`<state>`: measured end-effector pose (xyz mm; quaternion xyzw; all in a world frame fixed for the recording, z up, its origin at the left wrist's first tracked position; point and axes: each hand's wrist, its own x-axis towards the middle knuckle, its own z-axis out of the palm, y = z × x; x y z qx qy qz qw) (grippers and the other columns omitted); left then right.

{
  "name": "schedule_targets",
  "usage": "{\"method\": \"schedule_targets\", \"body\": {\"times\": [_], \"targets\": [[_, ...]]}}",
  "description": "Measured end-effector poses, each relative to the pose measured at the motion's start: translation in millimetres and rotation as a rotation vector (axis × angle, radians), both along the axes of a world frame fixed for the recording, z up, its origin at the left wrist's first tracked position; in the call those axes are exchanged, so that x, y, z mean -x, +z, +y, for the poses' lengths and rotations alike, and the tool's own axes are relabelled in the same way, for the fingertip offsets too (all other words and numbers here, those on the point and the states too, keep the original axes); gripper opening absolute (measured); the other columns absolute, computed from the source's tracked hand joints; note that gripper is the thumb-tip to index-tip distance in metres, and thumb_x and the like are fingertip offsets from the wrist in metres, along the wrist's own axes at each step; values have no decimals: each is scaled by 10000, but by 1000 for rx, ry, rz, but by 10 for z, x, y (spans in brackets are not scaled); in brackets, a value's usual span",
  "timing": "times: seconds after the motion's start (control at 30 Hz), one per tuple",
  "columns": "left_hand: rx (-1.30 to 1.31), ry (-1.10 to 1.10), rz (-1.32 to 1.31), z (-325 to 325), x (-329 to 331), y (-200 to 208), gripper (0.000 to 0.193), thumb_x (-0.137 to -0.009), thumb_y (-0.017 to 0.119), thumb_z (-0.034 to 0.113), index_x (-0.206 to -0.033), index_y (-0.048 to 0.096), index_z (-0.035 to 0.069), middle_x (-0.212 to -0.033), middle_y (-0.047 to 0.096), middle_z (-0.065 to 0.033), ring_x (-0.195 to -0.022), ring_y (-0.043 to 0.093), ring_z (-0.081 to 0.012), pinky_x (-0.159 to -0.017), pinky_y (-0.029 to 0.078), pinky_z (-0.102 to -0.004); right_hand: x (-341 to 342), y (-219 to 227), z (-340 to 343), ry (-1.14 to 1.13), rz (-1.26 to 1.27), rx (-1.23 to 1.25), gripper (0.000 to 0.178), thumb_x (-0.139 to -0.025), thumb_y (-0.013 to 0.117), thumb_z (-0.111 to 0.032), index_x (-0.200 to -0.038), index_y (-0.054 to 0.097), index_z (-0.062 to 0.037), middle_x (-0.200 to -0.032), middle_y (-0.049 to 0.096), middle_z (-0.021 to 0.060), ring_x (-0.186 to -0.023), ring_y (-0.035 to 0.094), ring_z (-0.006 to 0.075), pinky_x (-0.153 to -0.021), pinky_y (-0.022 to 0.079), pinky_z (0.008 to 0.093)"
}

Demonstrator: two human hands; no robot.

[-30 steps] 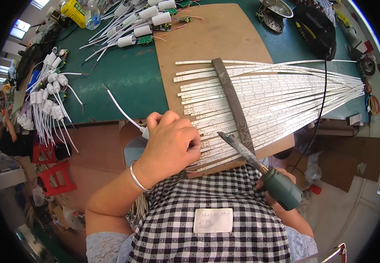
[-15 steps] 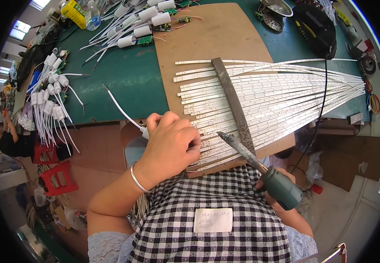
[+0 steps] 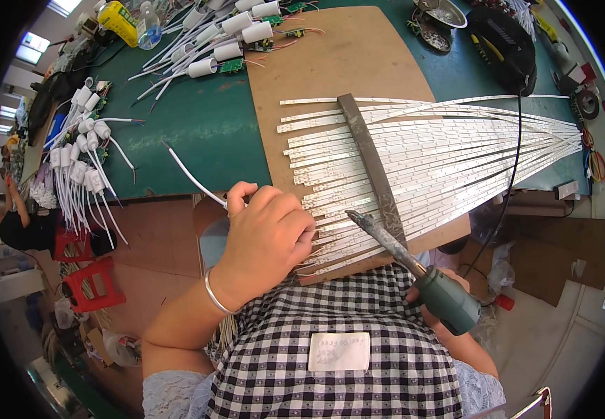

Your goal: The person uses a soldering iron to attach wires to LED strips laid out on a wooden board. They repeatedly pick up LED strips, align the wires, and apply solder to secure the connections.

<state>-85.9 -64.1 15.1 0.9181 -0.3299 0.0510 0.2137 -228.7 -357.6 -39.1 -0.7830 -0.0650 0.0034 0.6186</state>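
My left hand point(image 3: 264, 237) is closed at the left ends of the LED strips point(image 3: 442, 157), fingers bent round the inner end of a white cable point(image 3: 194, 178). That cable's free end sticks out to the left; what else lies inside the fist is hidden. In my right hand point(image 3: 431, 318) is a soldering iron point(image 3: 449, 300) with a green handle. Its dark tip points up and left, over the strips and just right of the left hand. A long dark bar point(image 3: 374, 162) lies across the row of strips on a brown board point(image 3: 323, 63).
White cylindrical cable parts with green circuit boards point(image 3: 226, 52) lie at the back; another bunch point(image 3: 79, 150) hangs at the table's left edge. A metal dish point(image 3: 445, 12) and black case point(image 3: 501, 45) stand back right. A black cord point(image 3: 512, 181) crosses the strips. A person point(image 3: 20, 223) sits far left.
My left hand has shifted slightly left and down with the cable, its fingers curled a little differently. The soldering iron and my right hand look still.
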Motion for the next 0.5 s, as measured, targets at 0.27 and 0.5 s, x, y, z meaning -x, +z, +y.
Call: {"method": "schedule_targets", "body": {"times": [0.27, 0.5], "targets": [[29, 38, -110, -19, -20, -92, 149, -652, 705, 77, -715, 592, 151, -785, 534, 32, -846, 532, -179, -889, 295, -421, -4, 83, 61, -26, 136, -175, 437, -809, 705, -214, -1125, 588, 64, -870, 670, 47, -753, 632, 112, -702, 496, 225], [68, 63, -24, -19, 11, -37, 152, -652, 704, 69, -715, 592, 152, -774, 535, 37, -845, 532, -180, -879, 292, -411, -64, 197, 142, -42, 97, -89, 417, -849, 664, -270, -1098, 584, 54, -841, 666, 38, -718, 636, 116, -669, 497, 240]]}}
